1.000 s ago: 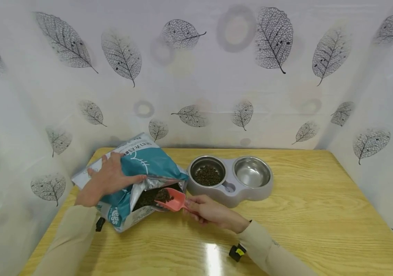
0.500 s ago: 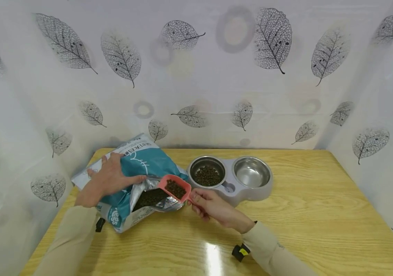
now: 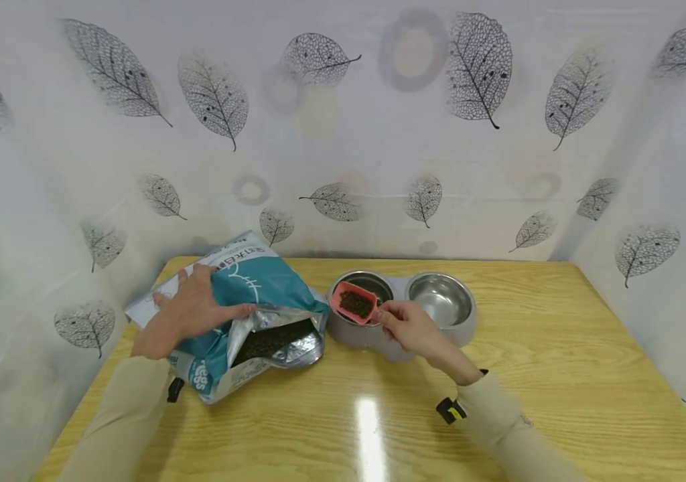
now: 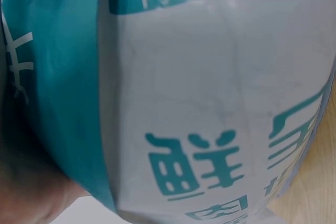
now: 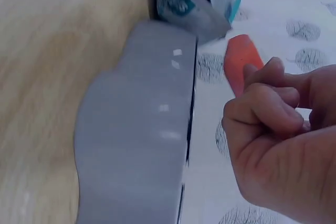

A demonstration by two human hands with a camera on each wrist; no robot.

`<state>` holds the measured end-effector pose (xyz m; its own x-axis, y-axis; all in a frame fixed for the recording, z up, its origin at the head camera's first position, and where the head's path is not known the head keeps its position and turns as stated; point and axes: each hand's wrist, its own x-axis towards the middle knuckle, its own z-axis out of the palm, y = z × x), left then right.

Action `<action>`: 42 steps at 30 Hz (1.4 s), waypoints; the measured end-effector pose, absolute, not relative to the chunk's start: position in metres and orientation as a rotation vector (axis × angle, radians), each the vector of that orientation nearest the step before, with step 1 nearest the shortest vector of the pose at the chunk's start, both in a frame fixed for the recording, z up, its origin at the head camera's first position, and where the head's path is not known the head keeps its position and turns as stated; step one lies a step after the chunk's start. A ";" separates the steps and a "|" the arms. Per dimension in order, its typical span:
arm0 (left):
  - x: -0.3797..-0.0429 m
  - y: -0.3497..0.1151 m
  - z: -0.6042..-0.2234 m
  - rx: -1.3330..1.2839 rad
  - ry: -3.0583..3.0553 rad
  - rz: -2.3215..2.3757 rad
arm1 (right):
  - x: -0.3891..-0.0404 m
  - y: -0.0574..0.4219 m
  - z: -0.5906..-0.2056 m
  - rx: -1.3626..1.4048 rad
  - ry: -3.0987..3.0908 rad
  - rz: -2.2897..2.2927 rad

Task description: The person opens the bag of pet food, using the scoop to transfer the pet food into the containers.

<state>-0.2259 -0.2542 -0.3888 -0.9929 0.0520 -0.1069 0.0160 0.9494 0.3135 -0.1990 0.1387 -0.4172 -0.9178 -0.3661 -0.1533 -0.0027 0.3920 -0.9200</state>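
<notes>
In the head view my left hand (image 3: 189,311) rests on a teal-and-white pet food bag (image 3: 273,278), its fingers spread and thumb reaching toward the bag's open mouth. The bag lies tilted, and dark kibble (image 3: 267,343) shows inside. My right hand (image 3: 415,331) grips the handle of a pink scoop (image 3: 360,319), with curled fingers also visible in the right wrist view. Kibble fills part of the scoop, which is held above the left steel bowl (image 3: 383,289) of a grey double feeder (image 3: 373,340). The scoop hides much of that bowl's inside.
The feeder's right steel bowl (image 3: 441,301) holds nothing visible. Everything stands on a wooden table (image 3: 548,348), whose back edge meets a leaf-patterned curtain (image 3: 379,154). The feeder sits just right of the bag's mouth.
My right hand has lifted the loaded scoop out of the bag and carried it right and up to the left bowl. The left hand and the bag have stayed in place.
</notes>
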 end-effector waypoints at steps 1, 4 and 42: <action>-0.226 -0.254 -0.389 0.054 2.990 0.478 | -0.201 0.143 -0.416 -0.294 2.346 -1.516; -0.226 -0.255 -0.388 0.057 2.994 0.472 | -0.207 0.154 -0.414 -0.244 2.402 -1.488; -0.225 -0.255 -0.390 0.050 2.996 0.478 | -0.213 0.145 -0.411 -0.661 3.343 -0.415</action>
<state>-0.2253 -0.2547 -0.3903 -0.9937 0.0495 -0.1008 0.0156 0.9500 0.3119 -0.2127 0.1455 -0.4108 -0.8854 -0.3323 0.3252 -0.4017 0.8988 -0.1754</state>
